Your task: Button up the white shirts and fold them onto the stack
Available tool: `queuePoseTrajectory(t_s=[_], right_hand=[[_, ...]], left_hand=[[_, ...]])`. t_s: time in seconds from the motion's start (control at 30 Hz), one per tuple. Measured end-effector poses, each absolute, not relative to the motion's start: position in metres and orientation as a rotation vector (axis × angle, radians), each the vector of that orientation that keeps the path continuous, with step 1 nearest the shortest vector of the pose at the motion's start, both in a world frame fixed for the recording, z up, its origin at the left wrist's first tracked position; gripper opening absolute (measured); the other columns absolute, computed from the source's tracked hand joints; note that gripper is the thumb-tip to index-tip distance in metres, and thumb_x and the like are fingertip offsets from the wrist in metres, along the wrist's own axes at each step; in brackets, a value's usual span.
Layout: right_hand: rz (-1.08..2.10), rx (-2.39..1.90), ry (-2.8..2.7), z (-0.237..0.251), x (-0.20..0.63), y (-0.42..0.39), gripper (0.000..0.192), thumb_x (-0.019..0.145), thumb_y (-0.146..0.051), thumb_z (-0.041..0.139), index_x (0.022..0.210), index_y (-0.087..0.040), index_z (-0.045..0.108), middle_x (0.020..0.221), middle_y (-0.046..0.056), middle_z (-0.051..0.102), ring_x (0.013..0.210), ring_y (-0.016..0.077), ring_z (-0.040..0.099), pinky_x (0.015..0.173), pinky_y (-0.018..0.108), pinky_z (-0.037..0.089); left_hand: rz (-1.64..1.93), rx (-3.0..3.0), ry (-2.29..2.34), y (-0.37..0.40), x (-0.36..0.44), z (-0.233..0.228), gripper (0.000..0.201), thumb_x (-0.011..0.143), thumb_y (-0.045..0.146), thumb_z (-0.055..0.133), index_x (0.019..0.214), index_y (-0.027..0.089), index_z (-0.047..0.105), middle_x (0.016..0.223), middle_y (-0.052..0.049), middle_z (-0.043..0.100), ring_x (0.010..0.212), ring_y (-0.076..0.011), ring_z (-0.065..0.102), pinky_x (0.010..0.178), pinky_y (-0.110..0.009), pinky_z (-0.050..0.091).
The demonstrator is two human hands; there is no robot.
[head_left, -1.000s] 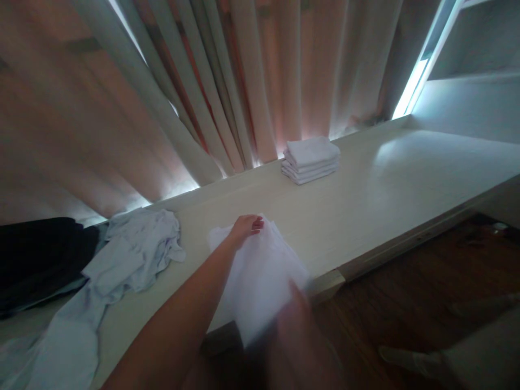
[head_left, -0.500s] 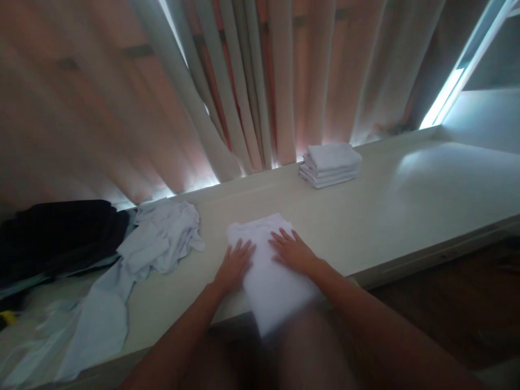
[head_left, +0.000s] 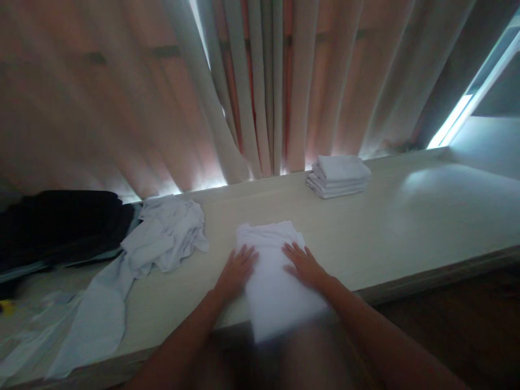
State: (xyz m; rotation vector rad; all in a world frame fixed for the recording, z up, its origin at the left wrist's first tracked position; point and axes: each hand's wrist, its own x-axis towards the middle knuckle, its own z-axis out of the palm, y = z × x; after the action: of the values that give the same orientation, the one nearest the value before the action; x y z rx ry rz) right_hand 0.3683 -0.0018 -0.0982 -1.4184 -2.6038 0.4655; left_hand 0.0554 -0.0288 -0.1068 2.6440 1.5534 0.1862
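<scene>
A white folded cloth (head_left: pixel 273 287), perhaps a garment, lies in front of me, its near end hanging over the table's front edge. My left hand (head_left: pixel 239 269) rests flat along its left side, fingers spread. On the upper right part of the cloth lies my right hand (head_left: pixel 305 265), also with fingers apart. Neither hand grips anything. Behind and to the right sits a neat stack of folded white cloths (head_left: pixel 340 176). To the left is a crumpled white cloth (head_left: pixel 166 233), one long part of it trailing toward the front edge.
A pile of black folded cloth (head_left: pixel 60 227) lies at the far left of the pale table (head_left: pixel 390 233). Clear plastic (head_left: pixel 40 330) and a small yellow object (head_left: pixel 7 307) are at the front left. Long curtains (head_left: pixel 260 92) hang along the back edge.
The camera view has shifted, so the scene sits slightly further right in the picture. Both hands stay flat on the cloth, the right one a little nearer its right edge.
</scene>
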Motion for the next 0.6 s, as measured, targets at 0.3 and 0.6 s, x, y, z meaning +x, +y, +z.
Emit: queuePoseTrajectory(t_s=[0.3, 0.6], right_hand=[[0.293, -1.56, -2.476, -0.099, 0.333, -0.049, 0.059, 0.102, -0.044, 0.036, 0.154, -0.018, 0.037, 0.162, 0.009, 0.025, 0.151, 0.0353, 0.019, 0.119, 0.066, 0.016], [0.412, -0.643, -2.957, -0.065, 0.434, -0.031, 0.085, 0.08, -0.003, 0.044, 0.16, -0.023, 0.02, 0.163, 0.008, 0.027, 0.151, 0.0206, 0.024, 0.125, 0.051, 0.008]], left_hand=[[0.244, 2.549, 1.572, -0.124, -0.031, -0.124, 0.063, 0.093, 0.025, 0.045, 0.154, 0.034, 0.035, 0.158, -0.003, 0.041, 0.149, -0.0285, 0.03, 0.121, -0.055, 0.022], [0.118, 2.572, 1.288, -0.115, -0.023, -0.095, 0.058, 0.1, 0.04, 0.036, 0.157, 0.036, 0.027, 0.163, -0.002, 0.032, 0.151, -0.0291, 0.025, 0.122, -0.055, 0.017]])
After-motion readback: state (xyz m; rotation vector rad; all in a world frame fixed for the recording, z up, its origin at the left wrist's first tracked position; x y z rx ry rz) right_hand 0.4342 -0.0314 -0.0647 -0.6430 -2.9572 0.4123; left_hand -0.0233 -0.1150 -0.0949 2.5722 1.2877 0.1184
